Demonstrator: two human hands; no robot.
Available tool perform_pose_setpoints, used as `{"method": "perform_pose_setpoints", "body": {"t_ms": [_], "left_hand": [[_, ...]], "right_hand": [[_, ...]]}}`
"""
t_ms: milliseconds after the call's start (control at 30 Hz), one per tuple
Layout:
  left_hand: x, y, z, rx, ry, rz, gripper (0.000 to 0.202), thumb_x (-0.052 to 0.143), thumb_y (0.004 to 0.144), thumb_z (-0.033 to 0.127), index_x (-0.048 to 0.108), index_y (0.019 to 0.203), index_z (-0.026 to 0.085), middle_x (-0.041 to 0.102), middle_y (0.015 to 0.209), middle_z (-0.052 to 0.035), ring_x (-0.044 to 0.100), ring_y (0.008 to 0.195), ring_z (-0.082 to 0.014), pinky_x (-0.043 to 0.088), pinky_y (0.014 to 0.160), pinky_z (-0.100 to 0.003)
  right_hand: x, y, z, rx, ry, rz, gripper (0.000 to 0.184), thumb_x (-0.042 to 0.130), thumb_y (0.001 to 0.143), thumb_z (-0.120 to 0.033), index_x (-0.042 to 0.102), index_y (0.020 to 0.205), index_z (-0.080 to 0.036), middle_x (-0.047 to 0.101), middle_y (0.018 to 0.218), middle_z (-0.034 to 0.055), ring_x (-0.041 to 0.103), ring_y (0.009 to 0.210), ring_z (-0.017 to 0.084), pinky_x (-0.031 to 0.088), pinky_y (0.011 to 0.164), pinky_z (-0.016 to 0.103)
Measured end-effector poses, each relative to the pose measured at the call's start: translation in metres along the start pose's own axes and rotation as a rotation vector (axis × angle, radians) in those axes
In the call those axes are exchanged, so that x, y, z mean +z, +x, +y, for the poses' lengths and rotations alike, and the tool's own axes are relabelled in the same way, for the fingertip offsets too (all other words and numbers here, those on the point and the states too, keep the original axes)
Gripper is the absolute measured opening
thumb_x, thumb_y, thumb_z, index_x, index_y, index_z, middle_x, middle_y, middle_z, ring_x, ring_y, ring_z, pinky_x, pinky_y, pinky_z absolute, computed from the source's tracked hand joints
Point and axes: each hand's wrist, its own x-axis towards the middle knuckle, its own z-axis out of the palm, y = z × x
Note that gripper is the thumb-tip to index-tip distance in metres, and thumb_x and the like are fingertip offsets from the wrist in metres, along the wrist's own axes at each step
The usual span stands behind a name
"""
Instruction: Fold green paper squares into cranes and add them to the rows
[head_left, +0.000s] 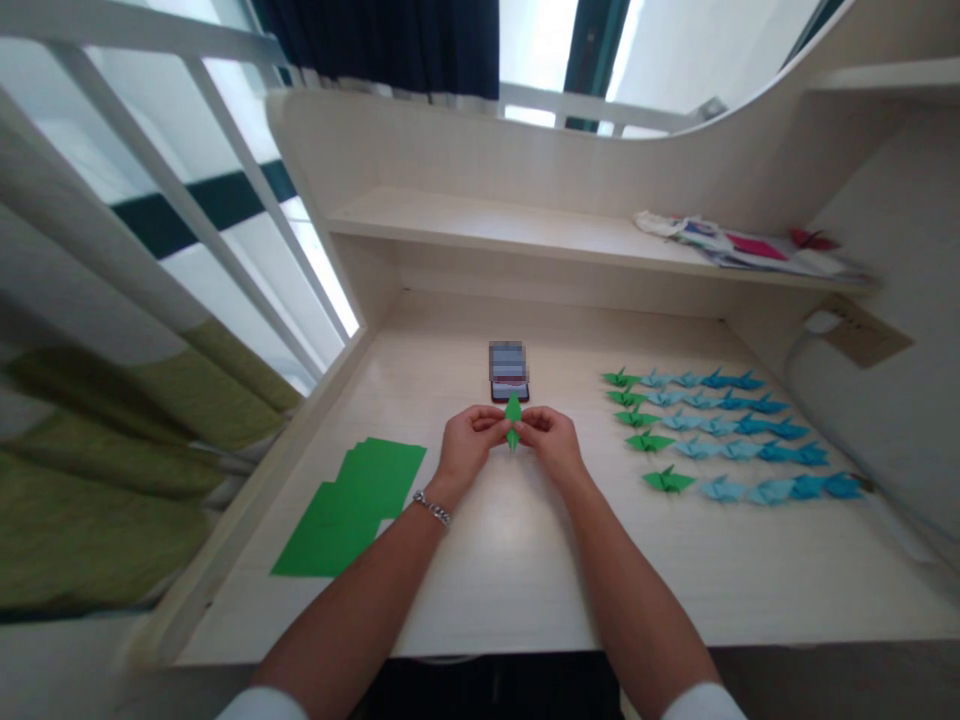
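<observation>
Between my two hands, above the middle of the desk, is a small folded piece of green origami paper (513, 408), narrow and pointed at top and bottom. My left hand (474, 440) pinches its left side between thumb and fingers. From the other side, my right hand (551, 440) grips it the same way. Fingertips cover part of its middle. Just beyond the paper lies a phone (509, 385), its screen lit and partly blurred. Flat green paper sheets (349, 510) overlap on the desk, left of my left forearm.
Rows of folded paper cranes stand at the right, with green cranes (667, 480) at the left ends and blue cranes (772, 490) beyond. A shelf (487, 222) spans the back, holding papers (750, 245) at its right. A cable (795, 345) runs down from a wall socket (859, 328).
</observation>
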Motion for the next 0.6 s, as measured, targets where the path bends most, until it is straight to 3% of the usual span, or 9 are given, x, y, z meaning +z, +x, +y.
{"method": "perform_pose_setpoints", "body": {"t_ms": [367,600], "left_hand": [[0.0007,-0.0005,0.0016,-0.009,0.024,-0.018,0.032,0.081,0.053,0.019,0.064,0.079,0.01,0.07,0.074,-0.0061,0.065,0.067,-0.016,0.054,0.066,-0.029],[-0.0005,-0.0004,0.0043,-0.03,0.057,-0.095,0.024,0.077,0.058,0.022,0.066,0.077,0.01,0.07,0.073,-0.0061,0.063,0.064,-0.0147,0.053,0.064,-0.028]], "right_hand": [[-0.0035,0.002,0.0007,0.057,0.083,-0.003,0.03,0.079,0.051,-0.027,0.065,0.074,-0.017,0.068,0.067,0.0003,0.061,0.059,0.013,0.048,0.059,0.026],[-0.0066,-0.0008,-0.0074,0.089,-0.021,-0.049,0.026,0.078,0.053,-0.031,0.067,0.072,-0.016,0.067,0.063,0.0005,0.059,0.055,0.012,0.047,0.057,0.026]]}}
